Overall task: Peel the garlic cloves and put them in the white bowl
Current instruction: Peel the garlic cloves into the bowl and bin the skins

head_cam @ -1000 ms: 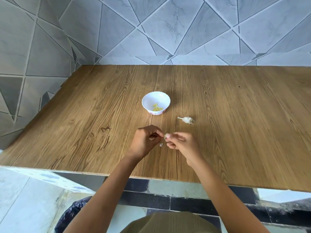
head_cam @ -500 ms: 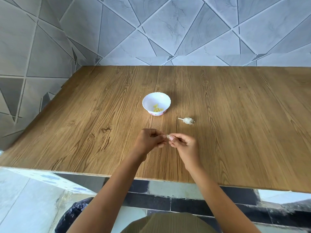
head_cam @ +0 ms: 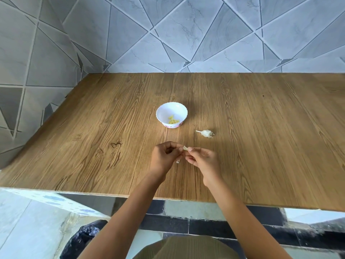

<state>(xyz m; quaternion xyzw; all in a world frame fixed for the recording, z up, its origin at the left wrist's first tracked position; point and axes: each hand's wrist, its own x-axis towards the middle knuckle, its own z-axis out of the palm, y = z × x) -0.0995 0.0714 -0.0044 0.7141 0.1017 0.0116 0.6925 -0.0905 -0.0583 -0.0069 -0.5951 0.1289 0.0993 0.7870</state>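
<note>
A small pale garlic clove [head_cam: 185,148] sits between the fingertips of both hands, just above the wooden table [head_cam: 93,146]. My left hand [head_cam: 165,158] pinches it from the left and my right hand [head_cam: 202,161] pinches it from the right, fingers curled. The white bowl [head_cam: 164,112] stands farther back on the table with a few yellowish peeled cloves [head_cam: 173,121] inside. A garlic head remnant [head_cam: 205,133] with stalk and roots lies to the right of the bowl, beyond my right hand.
A bit of white peel [head_cam: 178,161] lies on the table under my hands. A black bin bag [head_cam: 82,238] is on the floor below the table's near edge. Tiled walls stand behind and to the left.
Both hands have stayed in place, working the clove between the fingertips; the fingers have shifted slightly. Bowl and garlic remnant have not moved.
</note>
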